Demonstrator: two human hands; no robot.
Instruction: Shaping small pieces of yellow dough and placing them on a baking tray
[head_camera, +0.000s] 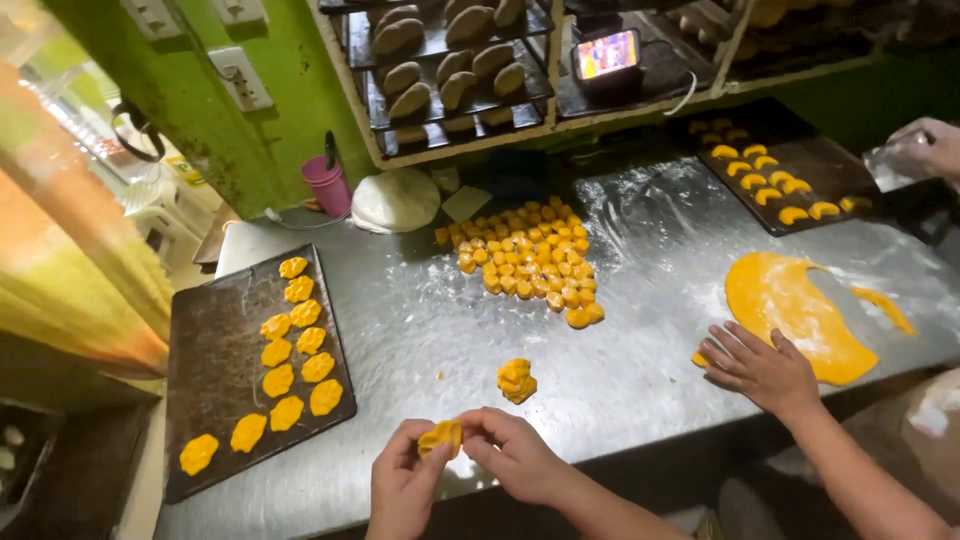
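At the far left of your metal table (420, 330) sits a dark baking tray (215, 400) with flattened orange dough pieces (290, 375) laid in two loose rows; most of the tray's left half is bare. Behind it, near the green wall, stands a pink cup (327, 185), and just beside that lies a pale round lump of dough (396, 200). Coming toward you, your left hand (400, 485) and your right hand (512, 455) meet at the near edge of the table, and both are pinched on one small orange dough piece (441, 437), which you hold between the fingertips just above the tabletop. The fingers of each hand are closed on it, thumbs on top. Just beyond your hands, a small clump of orange dough (517, 381) rests on the steel, apart from both hands. Farther back, in the middle of the table, is a large heap of cut orange dough cubes (530, 260). Above that, on the rack of trays, a phone (607, 55) shows a lit screen. To the right, another person's hand (760, 370) lies flat, fingers spread, touching the edge of a rolled-out orange dough sheet (800, 315). At the back right a second dark tray (800, 180) carries curved orange pieces, and a further hand (925, 145) shows at the frame's right edge.
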